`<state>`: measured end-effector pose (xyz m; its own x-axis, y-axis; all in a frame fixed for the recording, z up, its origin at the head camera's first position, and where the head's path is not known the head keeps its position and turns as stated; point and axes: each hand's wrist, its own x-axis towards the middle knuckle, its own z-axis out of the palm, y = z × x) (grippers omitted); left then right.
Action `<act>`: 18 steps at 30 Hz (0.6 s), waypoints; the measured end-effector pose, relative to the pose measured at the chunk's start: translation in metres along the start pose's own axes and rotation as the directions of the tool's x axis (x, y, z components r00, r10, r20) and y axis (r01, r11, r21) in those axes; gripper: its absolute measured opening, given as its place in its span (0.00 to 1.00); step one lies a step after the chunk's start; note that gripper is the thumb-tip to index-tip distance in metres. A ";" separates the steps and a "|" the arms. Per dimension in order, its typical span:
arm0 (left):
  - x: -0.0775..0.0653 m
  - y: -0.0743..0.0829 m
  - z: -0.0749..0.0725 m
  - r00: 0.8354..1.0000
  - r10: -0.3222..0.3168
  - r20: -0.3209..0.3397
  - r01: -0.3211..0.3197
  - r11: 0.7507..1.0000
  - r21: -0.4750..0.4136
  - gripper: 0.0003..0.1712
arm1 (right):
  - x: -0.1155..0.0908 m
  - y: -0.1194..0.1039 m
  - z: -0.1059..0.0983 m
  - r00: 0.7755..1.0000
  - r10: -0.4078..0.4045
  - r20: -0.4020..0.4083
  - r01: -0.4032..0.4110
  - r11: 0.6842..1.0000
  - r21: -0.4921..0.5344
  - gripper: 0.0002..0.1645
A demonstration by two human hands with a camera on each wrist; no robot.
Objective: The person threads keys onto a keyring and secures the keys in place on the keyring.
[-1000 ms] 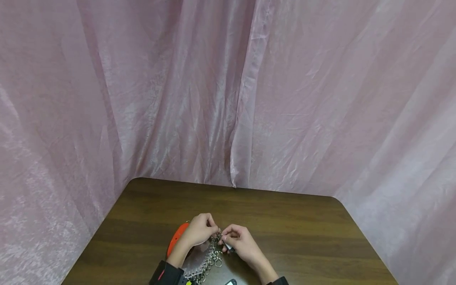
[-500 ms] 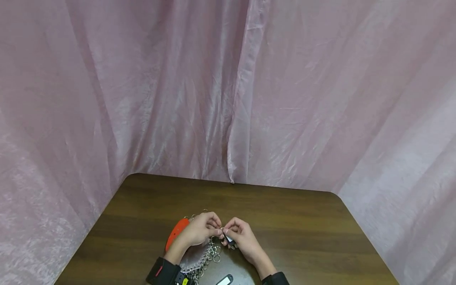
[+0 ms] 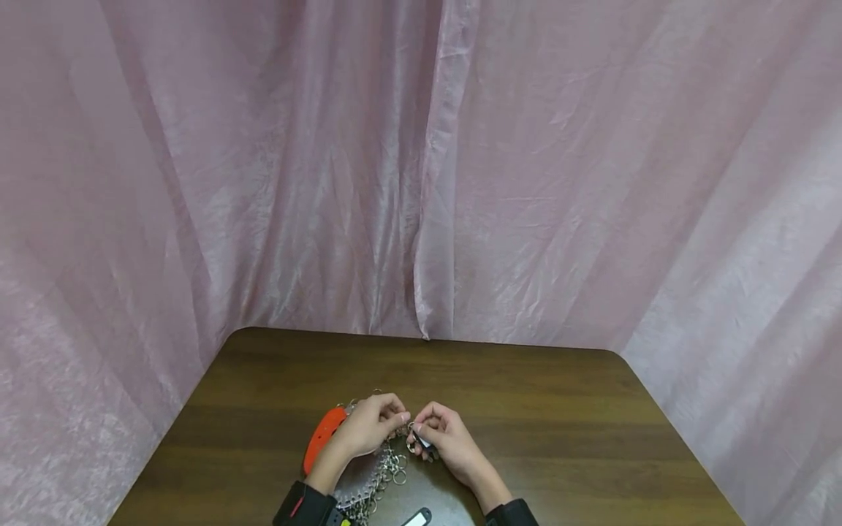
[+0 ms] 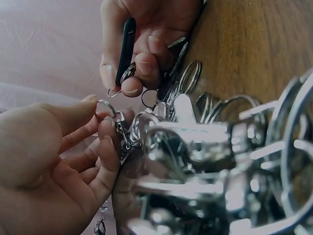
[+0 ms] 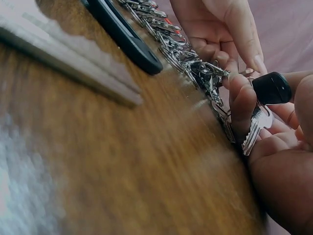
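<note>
My left hand point(image 3: 367, 425) pinches a small metal split ring point(image 4: 106, 104) between thumb and fingers. That ring hangs on a silver swivel clasp point(image 4: 120, 122). Close on the right, my right hand point(image 3: 446, 440) holds a black key tag point(image 4: 127, 49) with thumb and curled fingers. A thin wire loop point(image 4: 113, 92) juts from the tag towards the split ring; a small gap shows between them. Silver keys point(image 5: 253, 132) hang below the tag in the right wrist view. Many more clasps and rings point(image 3: 381, 478) line the edge of a clear sheet-like piece point(image 3: 355, 475) under my left wrist.
An orange strip-like piece point(image 3: 322, 440) lies left of my left hand. Another dark tag with a white label point(image 3: 417, 518) lies on the wooden table point(image 3: 559, 424) near its front. A blurred key point(image 5: 68, 54) fills the right wrist view's near corner. Pink curtains point(image 3: 329, 183) hang behind the table.
One second ago the hands met over the clasps. Half a second ago the tag was at the left fingertips; now a slight gap shows. The head view has shifted slightly.
</note>
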<state>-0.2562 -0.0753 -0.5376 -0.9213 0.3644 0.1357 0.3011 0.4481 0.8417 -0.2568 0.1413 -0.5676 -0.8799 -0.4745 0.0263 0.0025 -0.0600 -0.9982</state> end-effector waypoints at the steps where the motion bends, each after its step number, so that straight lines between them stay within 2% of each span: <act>1: 0.000 -0.001 0.001 1.000 0.003 -0.004 -0.003 1.000 -0.004 0.06 | 0.000 0.000 0.000 1.000 0.002 0.001 -0.002 1.000 -0.002 0.16; 11: -0.001 -0.005 0.001 1.000 -0.015 0.025 0.018 0.994 -0.104 0.06 | -0.001 0.002 -0.002 1.000 -0.016 0.007 0.016 1.000 0.010 0.17; 18: -0.002 0.002 -0.005 0.994 0.040 0.099 -0.022 0.985 -0.169 0.06 | 0.000 0.002 0.000 0.998 -0.055 0.003 0.055 0.998 0.020 0.16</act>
<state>-0.2545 -0.0792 -0.5342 -0.8797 0.4612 0.1162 0.2757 0.2952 0.9148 -0.2572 0.1412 -0.5695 -0.8774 -0.4729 0.0811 -0.0362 -0.1033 -0.9940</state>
